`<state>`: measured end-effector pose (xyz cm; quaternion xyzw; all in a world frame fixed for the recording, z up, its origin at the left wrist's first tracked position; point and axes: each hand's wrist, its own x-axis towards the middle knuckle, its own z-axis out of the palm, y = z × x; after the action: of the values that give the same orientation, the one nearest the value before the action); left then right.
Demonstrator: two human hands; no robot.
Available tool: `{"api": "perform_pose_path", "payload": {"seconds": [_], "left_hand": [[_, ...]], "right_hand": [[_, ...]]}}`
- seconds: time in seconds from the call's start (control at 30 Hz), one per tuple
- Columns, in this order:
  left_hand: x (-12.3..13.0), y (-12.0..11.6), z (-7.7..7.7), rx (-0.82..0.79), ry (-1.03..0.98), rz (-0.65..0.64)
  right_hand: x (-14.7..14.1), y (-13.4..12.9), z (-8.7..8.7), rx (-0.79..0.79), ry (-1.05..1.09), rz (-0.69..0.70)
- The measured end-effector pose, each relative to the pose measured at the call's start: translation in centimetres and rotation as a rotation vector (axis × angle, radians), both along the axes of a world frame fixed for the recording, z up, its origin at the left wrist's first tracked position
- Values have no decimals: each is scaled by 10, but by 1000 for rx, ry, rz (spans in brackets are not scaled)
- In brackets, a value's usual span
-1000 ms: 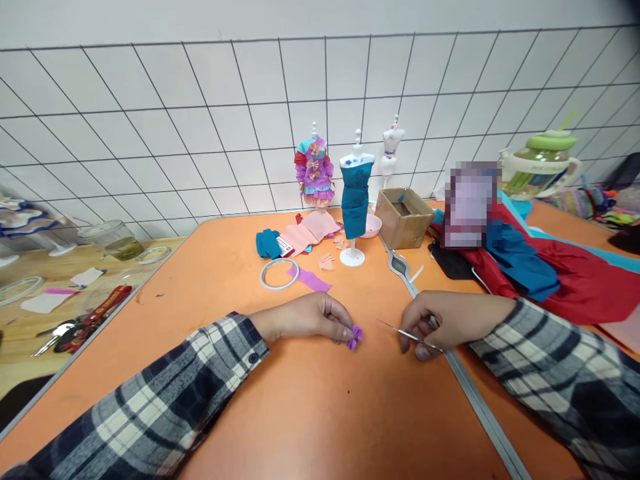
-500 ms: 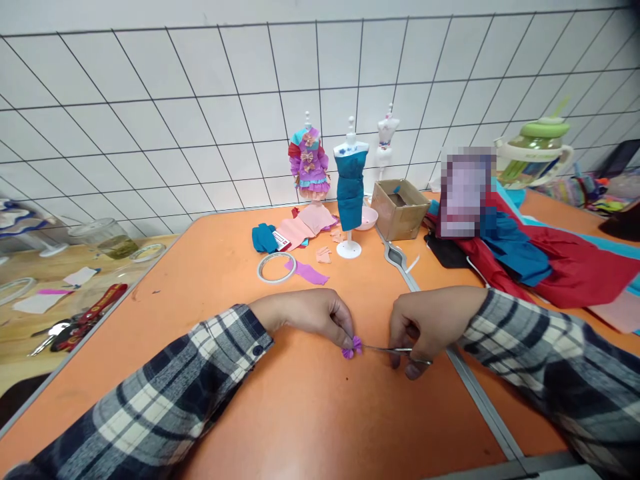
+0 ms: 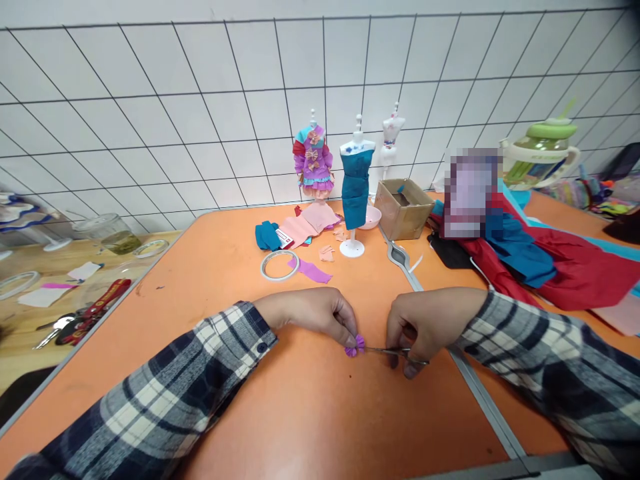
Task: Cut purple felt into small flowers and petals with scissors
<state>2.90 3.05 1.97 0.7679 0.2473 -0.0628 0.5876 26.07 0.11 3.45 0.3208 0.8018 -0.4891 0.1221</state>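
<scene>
My left hand (image 3: 325,317) pinches a small gathered purple fabric bow (image 3: 359,343) between thumb and fingertips, just above the orange table. Thin metal scissors (image 3: 383,350) are in my right hand (image 3: 417,327), with its fingers closed about the handles. Their tips point left and reach the bow's right edge; whether they touch it I cannot tell. Behind my hands stands a small dress form (image 3: 356,190) wrapped in teal fabric. To its left, a purple fabric strip (image 3: 315,271) lies beside a roll of tape (image 3: 264,273).
A second dress form in a purple ruffled dress (image 3: 313,163) and a bare white one (image 3: 391,133) stand by the tiled wall. An open cardboard box (image 3: 407,217) is behind my right hand. Red fabric (image 3: 580,260), a blurred-out upright screen (image 3: 470,193) and a green-lidded jug (image 3: 543,153) occupy the right.
The whole view has shifted slightly, so things appear a little further right. Both hands keep their grips; the scissors' tips stay at the bow's edge.
</scene>
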Motion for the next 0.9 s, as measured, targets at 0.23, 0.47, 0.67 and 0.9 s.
{"api": "perform_pose_path", "payload": {"seconds": [0.23, 0.47, 0.67, 0.9], "left_hand": [[-2, 1, -2, -7, -16, -7], [-1, 0, 0, -1, 12, -32], [0, 0, -1, -19, -6, -13], [-2, -1, 2, 1, -13, -24]], "right_hand": [[1, 7, -8, -80, -50, 12], [0, 6, -5, -44, -63, 49], [0, 3, -3, -39, -101, 47], [-2, 3, -5, -34, -83, 30]]}}
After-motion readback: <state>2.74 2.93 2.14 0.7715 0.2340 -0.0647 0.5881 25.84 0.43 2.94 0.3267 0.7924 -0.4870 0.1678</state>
